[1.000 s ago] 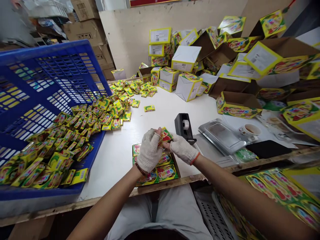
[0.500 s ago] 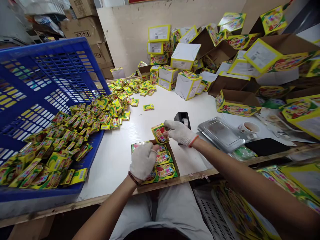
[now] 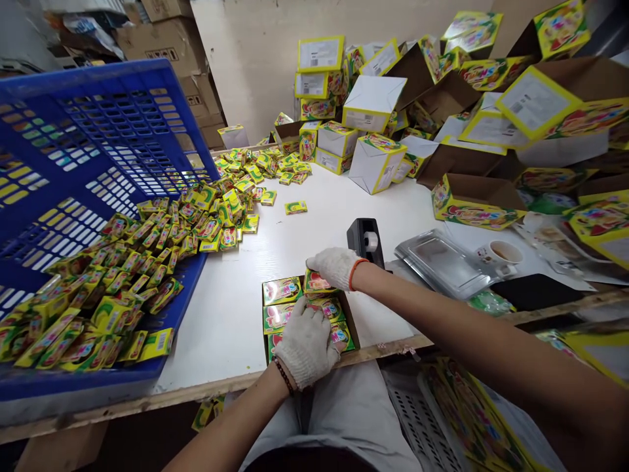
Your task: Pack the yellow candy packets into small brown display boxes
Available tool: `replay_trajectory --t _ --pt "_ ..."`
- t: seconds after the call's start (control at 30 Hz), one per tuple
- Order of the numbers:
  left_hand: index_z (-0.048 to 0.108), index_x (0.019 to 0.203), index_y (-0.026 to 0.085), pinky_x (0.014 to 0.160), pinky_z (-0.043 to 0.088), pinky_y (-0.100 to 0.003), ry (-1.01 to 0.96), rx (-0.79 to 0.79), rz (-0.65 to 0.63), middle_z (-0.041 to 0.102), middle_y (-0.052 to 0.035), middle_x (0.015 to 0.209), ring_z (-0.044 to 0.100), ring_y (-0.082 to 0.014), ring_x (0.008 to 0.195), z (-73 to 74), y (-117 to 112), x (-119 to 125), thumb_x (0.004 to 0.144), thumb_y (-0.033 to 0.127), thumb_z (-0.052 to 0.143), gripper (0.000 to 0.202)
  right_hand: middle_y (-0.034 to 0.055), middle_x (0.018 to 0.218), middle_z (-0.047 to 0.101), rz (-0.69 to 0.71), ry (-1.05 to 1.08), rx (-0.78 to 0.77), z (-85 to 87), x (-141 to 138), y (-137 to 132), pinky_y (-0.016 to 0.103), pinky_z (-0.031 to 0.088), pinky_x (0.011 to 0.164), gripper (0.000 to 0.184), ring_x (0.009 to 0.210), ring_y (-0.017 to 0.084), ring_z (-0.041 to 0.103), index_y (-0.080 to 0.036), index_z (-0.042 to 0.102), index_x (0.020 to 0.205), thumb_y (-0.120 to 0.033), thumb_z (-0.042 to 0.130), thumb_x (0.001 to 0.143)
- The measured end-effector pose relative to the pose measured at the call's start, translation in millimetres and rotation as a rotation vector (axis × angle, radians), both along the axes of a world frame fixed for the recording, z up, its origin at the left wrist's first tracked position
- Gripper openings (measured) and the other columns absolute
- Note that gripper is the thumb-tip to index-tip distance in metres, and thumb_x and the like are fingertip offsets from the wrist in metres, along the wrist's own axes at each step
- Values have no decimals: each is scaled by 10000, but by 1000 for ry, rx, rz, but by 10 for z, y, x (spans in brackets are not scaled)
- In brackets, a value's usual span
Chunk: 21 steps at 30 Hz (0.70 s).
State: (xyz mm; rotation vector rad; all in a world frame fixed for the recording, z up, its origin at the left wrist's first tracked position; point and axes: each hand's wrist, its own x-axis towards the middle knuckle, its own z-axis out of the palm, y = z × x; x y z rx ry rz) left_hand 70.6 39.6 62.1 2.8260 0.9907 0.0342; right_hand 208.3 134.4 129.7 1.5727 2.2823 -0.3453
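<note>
A shallow brown open carton (image 3: 352, 322) at the table's front edge holds several small yellow-green printed boxes (image 3: 282, 290), laid flat in two columns. My right hand (image 3: 335, 267), in a white knit glove with an orange cuff, has its fingers around a small box (image 3: 316, 283) in the carton's far right corner. My left hand (image 3: 307, 342), also gloved, lies over the near part of the carton. Its fingers are stretched out on the boxes there, partly hiding them. A beaded bracelet circles the left wrist.
A blue plastic basket (image 3: 184, 288) tips toward the table on the left, spilling a pile of small yellow boxes (image 3: 216, 216). A black tape dispenser (image 3: 360, 239), clear plastic tray (image 3: 445, 262) and cup (image 3: 498, 254) stand right. Display cartons (image 3: 378, 160) are heaped behind.
My right hand has lowered the small box into the carton's far right corner. My left hand has slid right and nearer me, uncovering boxes in the left column.
</note>
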Motion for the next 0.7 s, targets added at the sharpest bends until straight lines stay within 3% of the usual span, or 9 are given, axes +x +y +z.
replay_trajectory --t 0.2,0.3,0.4,0.47,0.6,0.7 --pt "741 948 125 1091 342 -569 -1 -8 2 723 -154 985 632 -322 1023 0 -12 -1 919 516 540 440 205 1070 732 54 -95 -63 -155 -161 -55 399 558 831 291 1042 319 702 -116 688 1164 -101 596 889" --pt "743 960 109 1097 337 -573 14 -22 -3 720 -163 992 633 -326 1018 1 -2 8 920 500 537 443 194 1144 695 65 -72 52 -287 -99 -155 375 558 807 324 1074 299 676 -142 642 1225 -96 491 941" --pt "741 985 104 1092 337 -581 15 -24 5 720 -166 996 636 -330 1009 -2 -5 15 925 478 528 435 195 1158 660 60 -60 198 -445 -35 -288 366 547 797 303 1073 292 647 -128 659 1154 -82 438 951" --pt "742 977 106 1080 347 -579 15 -17 1 720 -165 985 638 -330 995 -4 -11 10 921 481 535 432 198 1145 654 27 -59 212 -505 -18 -327 372 534 804 295 1068 296 635 -119 668 1127 -77 441 944" --pt "724 862 158 1053 381 -534 -49 -40 1 715 -109 899 641 -286 908 21 42 -19 909 473 578 350 157 1127 670 -43 -6 111 -433 73 -247 327 492 802 273 1055 271 641 -154 702 1106 -97 504 928" --pt "690 859 184 1001 417 -486 -137 16 52 702 -87 906 624 -259 896 76 206 -21 931 342 557 219 116 1118 677 -113 67 114 -321 220 -190 297 465 794 261 1043 243 641 -182 715 1109 -144 523 935"
